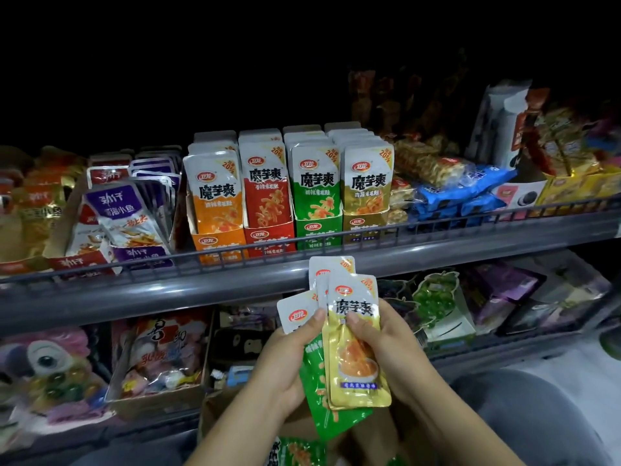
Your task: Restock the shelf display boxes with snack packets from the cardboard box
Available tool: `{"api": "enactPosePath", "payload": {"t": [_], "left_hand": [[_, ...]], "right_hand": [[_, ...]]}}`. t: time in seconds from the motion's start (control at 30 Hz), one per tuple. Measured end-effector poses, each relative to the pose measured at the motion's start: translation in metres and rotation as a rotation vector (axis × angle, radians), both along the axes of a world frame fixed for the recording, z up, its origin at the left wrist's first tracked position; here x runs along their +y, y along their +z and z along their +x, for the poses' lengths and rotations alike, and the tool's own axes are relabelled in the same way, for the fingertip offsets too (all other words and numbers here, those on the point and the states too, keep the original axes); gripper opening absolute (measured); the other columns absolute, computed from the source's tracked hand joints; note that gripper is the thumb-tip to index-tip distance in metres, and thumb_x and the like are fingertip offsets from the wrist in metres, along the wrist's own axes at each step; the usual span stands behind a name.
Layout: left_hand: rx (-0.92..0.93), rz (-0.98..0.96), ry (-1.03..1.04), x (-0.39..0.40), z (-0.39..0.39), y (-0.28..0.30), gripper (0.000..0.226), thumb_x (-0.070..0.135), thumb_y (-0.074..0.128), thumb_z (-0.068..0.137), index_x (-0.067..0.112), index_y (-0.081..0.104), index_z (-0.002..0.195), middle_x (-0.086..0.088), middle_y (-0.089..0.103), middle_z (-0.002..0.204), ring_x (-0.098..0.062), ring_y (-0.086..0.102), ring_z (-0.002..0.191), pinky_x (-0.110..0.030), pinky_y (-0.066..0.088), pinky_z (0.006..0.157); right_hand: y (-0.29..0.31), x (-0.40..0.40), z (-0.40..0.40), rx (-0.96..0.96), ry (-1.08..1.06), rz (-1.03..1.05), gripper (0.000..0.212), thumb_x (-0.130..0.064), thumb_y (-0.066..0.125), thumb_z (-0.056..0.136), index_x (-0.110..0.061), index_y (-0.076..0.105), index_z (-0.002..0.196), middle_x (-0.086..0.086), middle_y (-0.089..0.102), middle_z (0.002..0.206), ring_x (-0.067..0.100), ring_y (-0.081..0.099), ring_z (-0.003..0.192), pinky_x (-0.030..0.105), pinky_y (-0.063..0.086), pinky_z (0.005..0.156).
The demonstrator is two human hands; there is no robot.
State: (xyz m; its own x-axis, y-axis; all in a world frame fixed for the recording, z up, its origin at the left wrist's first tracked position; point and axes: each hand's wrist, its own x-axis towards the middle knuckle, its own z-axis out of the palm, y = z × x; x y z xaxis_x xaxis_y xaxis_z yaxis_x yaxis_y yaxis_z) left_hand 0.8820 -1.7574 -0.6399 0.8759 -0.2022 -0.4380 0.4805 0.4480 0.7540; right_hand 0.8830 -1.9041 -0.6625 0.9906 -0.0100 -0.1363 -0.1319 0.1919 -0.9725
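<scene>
Stock as I see it from the head view.

Held: a fanned bunch of packets (353,334), upright, in front of the shelf rail (201,280). Yellow packet foremost, green ones behind and lower, white tops showing above. My left hand (285,361) grips the bunch from the left, thumb curled over the front. My right hand (386,341) pinches the yellow packet on its right side, thumb on its face.

Upper shelf, centre: four display boxes side by side, orange (218,240), red (268,235), green (319,230), yellow (361,227). Each holds upright packets of its own colour, all well filled.

Upper shelf, left: purple and red fish packets (131,210), leaning. Right: blue packs (463,190) and mixed snacks.

Lower shelf: assorted toys and sweets (161,354).

Bottom edge: cardboard box (369,435) beneath my hands, a green packet (295,452) inside.
</scene>
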Motion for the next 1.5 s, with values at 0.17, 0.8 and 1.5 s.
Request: {"api": "enactPosePath", "payload": {"t": [0.17,0.8,1.5], "left_hand": [[-0.071,0.104,0.055,0.005,0.002,0.003,0.019,0.003,0.060,0.086,0.003,0.067,0.104,-0.017,0.073,0.100,-0.033,0.069,0.090,-0.044,0.054,0.081],[-0.097,0.087,-0.200,0.021,0.002,0.014,0.040,0.005,0.063,0.072,-0.003,0.062,0.111,-0.026,0.068,0.107,-0.038,0.066,0.091,-0.049,0.052,0.087],[-0.428,0.471,-0.073,-0.006,0.025,0.044,0.026,0.017,0.043,0.100,0.028,0.066,0.098,0.003,0.075,0.100,-0.012,0.068,0.101,-0.036,0.047,0.097]], "right_hand": [[0.003,-0.009,0.004,0.040,-0.094,0.035,0.023,-0.010,0.060,0.091,-0.010,0.060,0.113,0.012,0.072,0.102,0.032,0.069,0.091,0.048,0.056,0.081],[0.025,-0.021,0.006,0.130,-0.031,0.621,0.024,-0.001,0.045,0.093,-0.012,0.056,0.112,0.013,0.073,0.088,0.027,0.072,0.071,0.041,0.058,0.056],[0.080,-0.041,0.036,-0.321,-0.247,-0.472,0.030,-0.024,0.053,0.095,-0.034,0.035,0.117,-0.015,0.057,0.104,0.009,0.064,0.091,0.038,0.056,0.082]]}}
